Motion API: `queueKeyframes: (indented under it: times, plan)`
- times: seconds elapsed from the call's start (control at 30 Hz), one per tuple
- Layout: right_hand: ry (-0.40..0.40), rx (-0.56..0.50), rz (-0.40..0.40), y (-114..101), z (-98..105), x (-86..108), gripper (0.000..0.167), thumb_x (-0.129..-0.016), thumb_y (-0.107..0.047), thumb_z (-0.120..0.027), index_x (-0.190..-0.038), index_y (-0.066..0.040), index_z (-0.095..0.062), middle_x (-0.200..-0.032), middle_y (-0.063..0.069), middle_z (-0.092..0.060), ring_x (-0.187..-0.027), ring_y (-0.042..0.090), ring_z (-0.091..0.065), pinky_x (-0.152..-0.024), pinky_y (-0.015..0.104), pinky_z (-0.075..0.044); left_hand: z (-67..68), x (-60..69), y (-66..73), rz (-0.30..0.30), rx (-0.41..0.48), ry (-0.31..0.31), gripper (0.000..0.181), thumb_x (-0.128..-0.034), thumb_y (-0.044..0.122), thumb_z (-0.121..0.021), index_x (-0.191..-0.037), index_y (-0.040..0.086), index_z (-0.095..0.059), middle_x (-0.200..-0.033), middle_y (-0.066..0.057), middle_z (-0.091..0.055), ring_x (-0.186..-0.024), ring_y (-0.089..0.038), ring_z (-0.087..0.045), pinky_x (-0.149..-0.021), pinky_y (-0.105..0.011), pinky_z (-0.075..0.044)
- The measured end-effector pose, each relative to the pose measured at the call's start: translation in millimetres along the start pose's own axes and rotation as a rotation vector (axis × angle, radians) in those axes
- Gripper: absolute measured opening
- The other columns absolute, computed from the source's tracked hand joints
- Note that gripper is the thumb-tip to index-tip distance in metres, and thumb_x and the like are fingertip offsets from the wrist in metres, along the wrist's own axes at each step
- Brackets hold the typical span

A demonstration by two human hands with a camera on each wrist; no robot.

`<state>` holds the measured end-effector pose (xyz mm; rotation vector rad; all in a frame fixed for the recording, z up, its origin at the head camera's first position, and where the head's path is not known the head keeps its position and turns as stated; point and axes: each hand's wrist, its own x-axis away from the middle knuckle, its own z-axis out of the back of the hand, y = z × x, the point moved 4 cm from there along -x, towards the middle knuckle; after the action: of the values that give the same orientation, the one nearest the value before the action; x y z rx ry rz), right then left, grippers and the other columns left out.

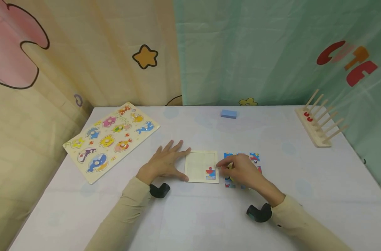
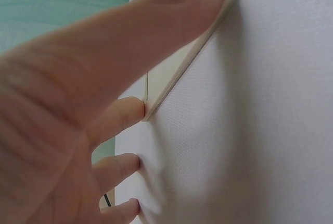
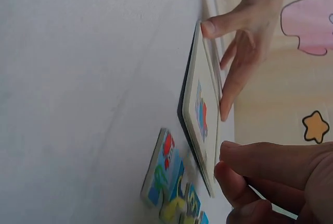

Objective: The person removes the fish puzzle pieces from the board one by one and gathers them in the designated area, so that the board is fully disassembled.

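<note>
A pale wooden puzzle tray (image 1: 196, 166) lies on the table between the hands, with one printed puzzle piece (image 1: 210, 173) in its lower right corner. My left hand (image 1: 165, 162) has its fingers spread, the thumb and index fingertip touching the tray's left corners. In the left wrist view the thumb (image 2: 156, 23) crosses above the tray edge. At the tray's right edge is my right hand (image 1: 242, 170), its fingers loosely bent and nothing visible between thumb and index finger. Colourful puzzle pieces (image 3: 164, 172) lie under and beside that hand, partly hidden by it in the head view.
A wooden knob puzzle board (image 1: 112, 139) with sea animals lies at the left. At the back is a blue block (image 1: 228, 114). A wooden peg rack (image 1: 314, 127) with red beads stands at the far right. Curtains hang behind the white table (image 1: 190, 216).
</note>
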<state>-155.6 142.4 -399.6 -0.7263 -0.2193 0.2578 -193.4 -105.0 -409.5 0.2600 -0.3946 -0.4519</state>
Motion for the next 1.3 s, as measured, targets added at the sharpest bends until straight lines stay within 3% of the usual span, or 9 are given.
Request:
queueKeyframes:
  times: [0.17,0.3,0.47,0.8,1.1,1.3]
  plan:
    - [-0.028,0.005,0.038,-10,-14,-8.3,0.018,-0.087,-0.007,-0.07,-0.102,-0.012,-0.078,-0.087,-0.005,-0.065,-0.065,0.012,-0.049,-0.053,0.024,-0.041,-0.3,-0.3,0.9,0.004,0.002,-0.005,0.103,-0.0673,0.06,-0.082,-0.153,0.028,-0.036,-0.164,-0.007,-0.012,-0.15,-0.036,-0.002,-0.115,-0.063,-0.007]
    - [-0.034,0.019,-0.001,-12,-19,-9.7,0.019,-0.086,-0.008,-0.07,-0.101,-0.014,-0.079,-0.085,-0.005,-0.063,-0.058,0.012,-0.048,-0.048,0.024,-0.038,-0.6,-0.7,1.5,0.013,-0.006,-0.006,0.103,-0.0671,0.06,-0.083,-0.153,0.029,-0.036,-0.164,-0.006,-0.012,-0.15,-0.036,-0.002,-0.116,-0.063,-0.007]
    - [-0.035,0.042,-0.003,-14,-20,-9.6,0.017,-0.086,-0.009,-0.071,-0.1,-0.014,-0.079,-0.086,-0.005,-0.063,-0.055,0.012,-0.047,-0.045,0.025,-0.036,-1.2,-0.9,1.0,0.016,-0.007,-0.007,0.103,-0.0669,0.06,-0.083,-0.153,0.029,-0.036,-0.164,-0.006,-0.012,-0.15,-0.036,-0.002,-0.116,-0.063,-0.007]
    - [-0.02,0.058,0.011,-16,-18,-9.3,0.015,-0.086,-0.009,-0.072,-0.099,-0.013,-0.078,-0.084,-0.005,-0.062,-0.063,0.012,-0.048,-0.048,0.025,-0.04,-1.8,-1.3,-0.1,0.014,-0.007,-0.002,0.104,-0.0667,0.06,-0.083,-0.153,0.029,-0.036,-0.164,-0.006,-0.012,-0.15,-0.036,-0.002,-0.115,-0.063,-0.007]
    - [-0.023,0.007,0.037,-16,-16,-11.1,0.011,-0.088,-0.01,-0.071,-0.097,-0.012,-0.077,-0.089,-0.003,-0.066,-0.062,0.012,-0.049,-0.053,0.025,-0.042,-1.0,-0.8,-0.2,0.017,-0.015,0.0,0.104,-0.0667,0.061,-0.083,-0.153,0.029,-0.036,-0.164,-0.006,-0.012,-0.15,-0.036,-0.002,-0.115,-0.063,-0.007]
    - [-0.029,-0.093,0.002,-18,-12,-11.1,0.004,-0.085,-0.013,-0.075,-0.088,-0.016,-0.074,-0.084,-0.007,-0.068,-0.064,0.013,-0.056,-0.06,0.029,-0.048,-0.6,-0.8,0.1,0.02,-0.017,0.002,0.103,-0.0669,0.06,-0.083,-0.153,0.029,-0.036,-0.164,-0.006,-0.012,-0.15,-0.036,-0.002,-0.116,-0.063,-0.007]
